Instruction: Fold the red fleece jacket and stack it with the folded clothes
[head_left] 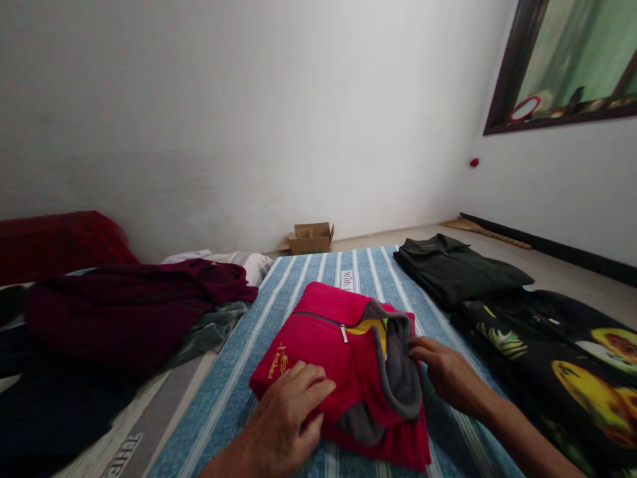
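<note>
A folded pink-red zip jacket (326, 325) lies on the blue striped bedding, its grey-lined collar (401, 378) turned to the right. Yellow lettering and a zipper pull (344, 333) show on its front. My left hand (293, 411) rests on the lower front of the jacket, fingers loosely bent and apart, holding nothing. At the collar's right edge, my right hand (442, 372) pinches the fabric between thumb and fingers; the fingertips are partly hidden.
Blue striped bedding (239, 372) spreads beneath the jacket. Dark folded clothes (462, 265) and a black printed garment (562, 365) lie at right. A maroon garment (129, 305) is heaped at left. Against the far wall stands an open cardboard box (311, 244).
</note>
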Demonstrator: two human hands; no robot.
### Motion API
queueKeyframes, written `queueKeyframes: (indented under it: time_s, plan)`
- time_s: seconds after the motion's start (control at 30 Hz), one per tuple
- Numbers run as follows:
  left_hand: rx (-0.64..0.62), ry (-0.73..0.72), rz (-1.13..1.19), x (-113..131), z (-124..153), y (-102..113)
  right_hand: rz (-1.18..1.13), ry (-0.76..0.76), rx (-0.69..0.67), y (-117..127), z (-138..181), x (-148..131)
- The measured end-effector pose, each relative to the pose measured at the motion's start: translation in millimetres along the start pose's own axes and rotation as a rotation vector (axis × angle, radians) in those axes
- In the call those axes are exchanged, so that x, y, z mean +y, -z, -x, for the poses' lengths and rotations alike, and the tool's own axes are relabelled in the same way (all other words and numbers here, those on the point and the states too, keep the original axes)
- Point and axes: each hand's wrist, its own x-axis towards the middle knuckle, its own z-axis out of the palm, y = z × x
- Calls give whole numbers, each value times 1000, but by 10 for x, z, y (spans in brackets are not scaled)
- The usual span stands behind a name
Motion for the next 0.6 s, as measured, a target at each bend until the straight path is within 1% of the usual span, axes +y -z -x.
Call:
queueKeyframes:
  time_s: [0.03, 0.1, 0.17, 0.2, 0.27, 0.37, 0.43, 0.5, 0.6]
  plan:
    - [15, 24, 22, 11, -119, 49, -40, -42, 42, 27, -27, -57]
    - [51, 79, -10, 7, -339, 26, -140, -111, 152, 52, -96, -216]
    - [33, 145, -92, -28, -494, -132, -221, -140, 232, 38, -174, -405]
    - [6, 167, -129, -52, -539, -239, -234, -145, 242, 13, -207, -492]
    - [-58, 175, -173, -100, -565, -452, -202, -161, 182, -84, -236, -613]
    - [-122, 148, -200, -135, -507, -660, -45, -214, 53, -327, -149, -622]
    - [-132, 141, -208, -129, -464, -705, 46, -238, 31, -496, -38, -546]
    - [-137, 145, -202, -108, -444, -699, 75, -240, 28, -618, 59, -458]
    - [-150, 159, -162, -66, -455, -651, 57, -224, 48, -694, 123, -376]
